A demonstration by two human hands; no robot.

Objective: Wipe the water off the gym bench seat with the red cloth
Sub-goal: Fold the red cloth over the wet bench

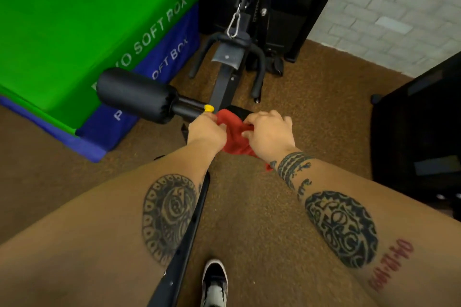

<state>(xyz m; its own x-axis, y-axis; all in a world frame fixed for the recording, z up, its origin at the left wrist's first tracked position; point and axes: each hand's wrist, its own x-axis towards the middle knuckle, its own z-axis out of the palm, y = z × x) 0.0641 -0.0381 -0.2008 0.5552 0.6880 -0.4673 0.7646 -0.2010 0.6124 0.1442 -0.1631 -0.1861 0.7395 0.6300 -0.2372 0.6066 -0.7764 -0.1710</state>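
Red cloth (233, 136) bunched between both hands, fingers (248, 125) gripping its folds

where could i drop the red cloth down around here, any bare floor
Bare carpet lies right of both hands, between the brick wall and the black cabinet. Crowded ahead: roller pad, handle bar, green soft box.

A green soft box (82, 22) is stacked on a blue soft box (154, 67) at the left. A black roller pad (134, 95) is seen beside them. A silver clip (234, 25) is hung above a black handle (232, 57). Brown carpet (311, 107) is spread below
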